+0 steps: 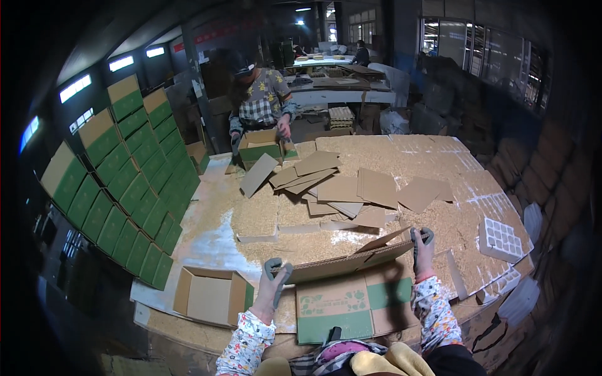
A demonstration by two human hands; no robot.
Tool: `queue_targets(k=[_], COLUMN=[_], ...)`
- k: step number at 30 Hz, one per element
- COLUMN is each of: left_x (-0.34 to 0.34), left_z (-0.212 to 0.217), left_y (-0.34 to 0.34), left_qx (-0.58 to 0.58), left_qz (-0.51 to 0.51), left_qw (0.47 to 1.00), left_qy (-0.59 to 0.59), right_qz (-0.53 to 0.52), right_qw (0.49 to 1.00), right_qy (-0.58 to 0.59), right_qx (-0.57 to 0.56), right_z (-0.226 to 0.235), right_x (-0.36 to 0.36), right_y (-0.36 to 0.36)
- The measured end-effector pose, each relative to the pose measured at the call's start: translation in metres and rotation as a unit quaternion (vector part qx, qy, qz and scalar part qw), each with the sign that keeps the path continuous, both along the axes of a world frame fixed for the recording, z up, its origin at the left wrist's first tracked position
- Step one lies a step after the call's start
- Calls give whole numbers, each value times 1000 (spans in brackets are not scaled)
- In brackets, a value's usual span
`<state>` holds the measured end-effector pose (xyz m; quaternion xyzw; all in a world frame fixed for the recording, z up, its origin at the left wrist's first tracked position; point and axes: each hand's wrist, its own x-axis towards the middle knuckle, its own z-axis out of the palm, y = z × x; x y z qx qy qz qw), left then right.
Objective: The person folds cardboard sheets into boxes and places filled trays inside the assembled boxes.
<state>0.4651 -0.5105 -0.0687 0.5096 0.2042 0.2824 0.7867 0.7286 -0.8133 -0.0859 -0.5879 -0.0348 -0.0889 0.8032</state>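
Cardboard panel (pixel 348 265), held on edge, could bow or twist in the middle, since the person's left hand (pixel 274 283) and right hand (pixel 424 247) clamp it only at its two ends. An uneven pull would probably bend it in the wrong place, and the raised flap (pixel 381 240) on its far side, toward one o'clock, could fold under if it catches on something. Lowered crooked, the panel might also scrape or shift the green-and-tan carton (pixel 335 304) lying at six o'clock. A push away from the body could run into the loose cardboard pieces (pixel 377 187) heaped at twelve, and a wide swing of the left arm could knock the open box (pixel 239 297) at about half past eight, near the edge of the counter (pixel 433 150). As for position, the panel spans the gap between the hands, which are well apart: the left grips the end between eight and nine o'clock, the right the end between two and three. White trays (pixel 500 238) lie beyond the right hand, near three.
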Motion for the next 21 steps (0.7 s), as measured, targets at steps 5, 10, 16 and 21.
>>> queue_targets(k=[5, 10, 16, 21], left_x=[26, 38, 48, 42], left_z=[58, 68, 38, 8], left_y=[63, -29, -78, -58], left_qx=[-2, 743, 411, 561], left_qz=[32, -264, -678, -271], left_qw=[988, 555, 599, 721], left_qy=[148, 264, 108, 304], right_qz=[72, 167, 119, 492], right_qw=[985, 964, 802, 742], right_qy=[-88, 48, -123, 25], right_qx=[-130, -201, -573, -455], right_z=[62, 24, -1, 12], right_x=[-56, 0, -37, 34], right_y=[17, -1, 37, 9])
